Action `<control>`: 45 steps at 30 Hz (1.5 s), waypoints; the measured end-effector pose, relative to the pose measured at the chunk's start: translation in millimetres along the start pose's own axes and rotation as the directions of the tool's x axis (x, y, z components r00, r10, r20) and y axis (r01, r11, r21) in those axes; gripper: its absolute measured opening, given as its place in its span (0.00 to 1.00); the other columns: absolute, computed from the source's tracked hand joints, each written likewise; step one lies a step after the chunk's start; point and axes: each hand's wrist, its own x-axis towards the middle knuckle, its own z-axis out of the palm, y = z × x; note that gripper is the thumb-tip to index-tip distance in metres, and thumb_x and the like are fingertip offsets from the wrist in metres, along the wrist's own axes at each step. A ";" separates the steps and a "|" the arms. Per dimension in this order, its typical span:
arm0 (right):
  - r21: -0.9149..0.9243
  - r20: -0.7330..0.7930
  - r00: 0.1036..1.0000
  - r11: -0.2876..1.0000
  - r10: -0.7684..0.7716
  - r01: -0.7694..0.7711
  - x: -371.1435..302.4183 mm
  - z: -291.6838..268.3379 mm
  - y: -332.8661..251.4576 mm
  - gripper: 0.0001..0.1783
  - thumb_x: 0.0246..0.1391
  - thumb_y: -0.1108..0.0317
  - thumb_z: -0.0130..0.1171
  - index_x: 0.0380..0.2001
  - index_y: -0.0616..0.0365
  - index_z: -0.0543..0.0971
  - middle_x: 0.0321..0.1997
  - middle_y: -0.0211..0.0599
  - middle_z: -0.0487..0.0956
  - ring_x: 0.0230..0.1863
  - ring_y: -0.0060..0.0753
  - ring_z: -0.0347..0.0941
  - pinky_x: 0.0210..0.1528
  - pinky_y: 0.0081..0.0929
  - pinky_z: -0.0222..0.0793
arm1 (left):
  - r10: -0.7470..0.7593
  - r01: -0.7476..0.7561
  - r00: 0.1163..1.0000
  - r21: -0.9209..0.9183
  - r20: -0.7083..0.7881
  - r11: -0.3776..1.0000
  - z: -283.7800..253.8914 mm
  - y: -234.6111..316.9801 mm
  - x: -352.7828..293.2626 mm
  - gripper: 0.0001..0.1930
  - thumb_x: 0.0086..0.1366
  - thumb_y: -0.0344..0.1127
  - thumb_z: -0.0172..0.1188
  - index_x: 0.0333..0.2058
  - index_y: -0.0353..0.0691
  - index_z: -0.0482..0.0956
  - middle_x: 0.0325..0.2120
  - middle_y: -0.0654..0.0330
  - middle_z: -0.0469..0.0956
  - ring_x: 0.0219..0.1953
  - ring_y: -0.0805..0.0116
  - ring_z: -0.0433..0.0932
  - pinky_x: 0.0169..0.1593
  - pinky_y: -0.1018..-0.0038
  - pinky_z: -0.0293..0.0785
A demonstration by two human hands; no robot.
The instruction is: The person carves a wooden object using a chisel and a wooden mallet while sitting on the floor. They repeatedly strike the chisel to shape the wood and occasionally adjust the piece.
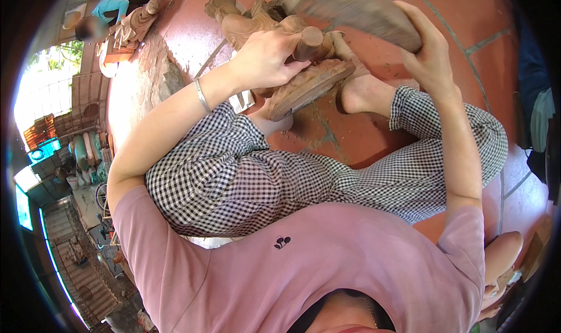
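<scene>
My left hand [266, 58] is closed around a stout round wooden handle, which looks like a chisel's [311, 39]; its blade is hidden. Below and beyond it lies a brown carved wooden figure [248, 29], tilted on its side, with a flat-bottomed base [312, 90] toward me. Bare feet [368, 93] rest against the carving on both sides. Raised to the right, my right hand [429, 55] grips a thick wooden mallet [356, 11], smeared by motion. The mallet's far end hangs above and apart from the chisel handle.
Red floor tiles [315, 137] carry scattered wood dust around the carving. My legs in checked trousers [234, 175] are folded close by. At the far left another person [114, 5] sits by another carved figure [137, 26]. Dark cloth [529, 93] hangs at the right edge.
</scene>
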 end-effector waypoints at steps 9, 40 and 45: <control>-0.105 0.028 0.998 0.993 0.049 -0.046 -0.6 1.2 -5.4 0.29 0.41 0.81 0.59 0.52 0.54 0.76 0.47 0.38 0.80 0.49 0.45 0.77 0.50 0.34 0.72 | 0.053 -0.051 0.997 0.046 -0.053 0.998 11.8 -11.3 1.3 0.15 0.57 0.44 0.65 0.29 0.38 0.77 0.20 0.51 0.78 0.25 0.48 0.79 0.30 0.58 0.76; 0.158 -0.032 0.960 0.950 0.277 -0.268 -1.6 -0.9 9.5 0.28 0.55 0.68 0.66 0.59 0.55 0.72 0.51 0.37 0.80 0.54 0.29 0.75 0.56 0.28 0.69 | -0.139 0.134 0.990 -0.118 -0.027 0.984 8.9 -20.2 7.6 0.15 0.59 0.43 0.65 0.35 0.35 0.79 0.24 0.50 0.81 0.28 0.52 0.81 0.35 0.62 0.78; 0.251 -0.018 0.962 0.932 0.274 -0.261 -3.2 0.5 10.1 0.26 0.56 0.70 0.64 0.58 0.55 0.72 0.49 0.36 0.80 0.51 0.31 0.76 0.53 0.28 0.70 | -0.124 0.121 0.992 -0.123 -0.020 0.985 0.5 -11.0 8.8 0.14 0.59 0.41 0.65 0.35 0.35 0.77 0.24 0.50 0.81 0.27 0.52 0.81 0.34 0.61 0.78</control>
